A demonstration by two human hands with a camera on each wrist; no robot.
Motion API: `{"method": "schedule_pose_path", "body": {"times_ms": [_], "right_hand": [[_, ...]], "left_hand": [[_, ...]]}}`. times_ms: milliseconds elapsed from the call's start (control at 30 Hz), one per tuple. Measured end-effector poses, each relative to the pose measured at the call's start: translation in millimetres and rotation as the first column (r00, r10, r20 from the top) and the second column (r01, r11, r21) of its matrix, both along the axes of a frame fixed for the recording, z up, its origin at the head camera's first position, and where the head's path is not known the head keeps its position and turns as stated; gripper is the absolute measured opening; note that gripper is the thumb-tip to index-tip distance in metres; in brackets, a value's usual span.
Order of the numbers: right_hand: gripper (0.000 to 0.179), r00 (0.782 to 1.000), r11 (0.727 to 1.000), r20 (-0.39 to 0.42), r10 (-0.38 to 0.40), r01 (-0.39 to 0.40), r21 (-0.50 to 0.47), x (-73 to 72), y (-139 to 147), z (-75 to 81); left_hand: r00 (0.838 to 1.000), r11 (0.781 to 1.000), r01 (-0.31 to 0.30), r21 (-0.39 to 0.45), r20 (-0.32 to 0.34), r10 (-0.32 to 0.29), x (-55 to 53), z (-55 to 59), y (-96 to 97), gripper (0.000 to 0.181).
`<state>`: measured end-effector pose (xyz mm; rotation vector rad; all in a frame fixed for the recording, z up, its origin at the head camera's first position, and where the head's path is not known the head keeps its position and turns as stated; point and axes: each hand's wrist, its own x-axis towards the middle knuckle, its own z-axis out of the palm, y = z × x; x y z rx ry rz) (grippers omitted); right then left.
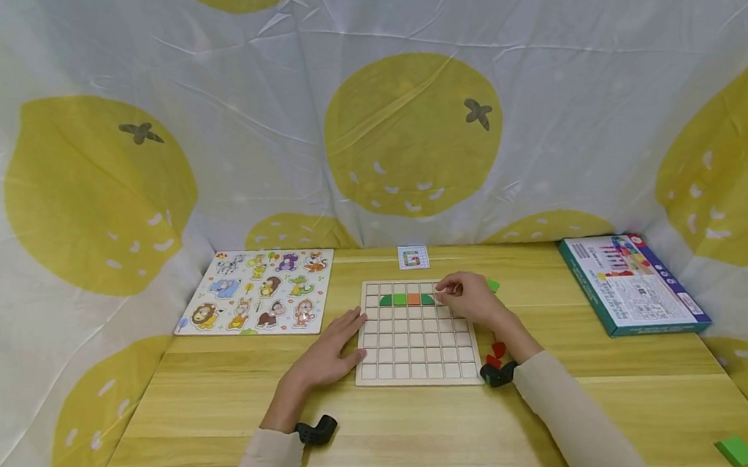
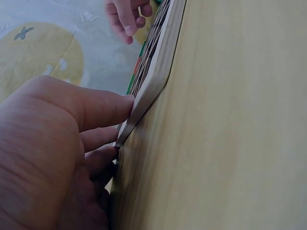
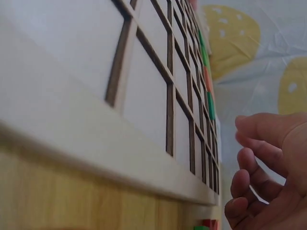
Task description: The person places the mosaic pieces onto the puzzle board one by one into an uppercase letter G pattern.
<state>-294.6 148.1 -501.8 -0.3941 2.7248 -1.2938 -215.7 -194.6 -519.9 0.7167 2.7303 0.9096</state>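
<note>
A pale wooden grid board (image 1: 419, 384) lies on the table. In one of its upper rows sit a dark green rounded piece (image 1: 386, 301), a light green square (image 1: 400, 299), an orange square (image 1: 414, 300) and another dark green rounded piece (image 1: 427, 299). My left hand (image 1: 324, 351) rests against the board's left edge, its thumb (image 2: 108, 108) touching the side in the left wrist view. Over the upper right corner hovers my right hand (image 1: 471, 299), beside the right-hand green piece. Its fingers (image 3: 261, 179) are loosely bent, with nothing seen between them in the right wrist view.
Red pieces (image 1: 493, 361) lie right of the board, and a light green piece (image 1: 493, 285) shows behind the right hand. A small pattern card (image 1: 413, 257) lies beyond the board. An animal puzzle (image 1: 253, 294) is left, a flat box (image 1: 635, 286) right, a green block (image 1: 736, 451) near right.
</note>
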Motion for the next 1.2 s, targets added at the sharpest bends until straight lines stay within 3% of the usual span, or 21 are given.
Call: {"method": "schedule_pose_path", "body": {"times_ms": [500,833,1100,1200], "right_hand": [[0.024,0.996,0.996,-0.05,-0.067,0.07,0.06,10.6,68,0.7],[0.031,0.998,0.994,-0.043,-0.036,0.04,0.097,20.8,100,-9.1],[0.036,0.999,0.993,-0.019,0.03,-0.027,0.111,23.9,111,-14.1],[0.033,1.0,0.993,-0.016,0.021,-0.019,0.117,24.8,113,-15.4]], "left_hand": [[1.0,1.0,0.005,-0.004,-0.009,-0.005,1.0,1.6,-1.3,0.068],[1.0,1.0,0.0,-0.004,-0.004,0.0,2.3,0.4,0.2,0.069],[1.0,1.0,0.0,-0.001,-0.008,0.0,1.7,0.2,0.5,0.068],[1.0,1.0,0.002,-0.002,-0.008,-0.002,1.5,0.7,0.9,0.068]]}}
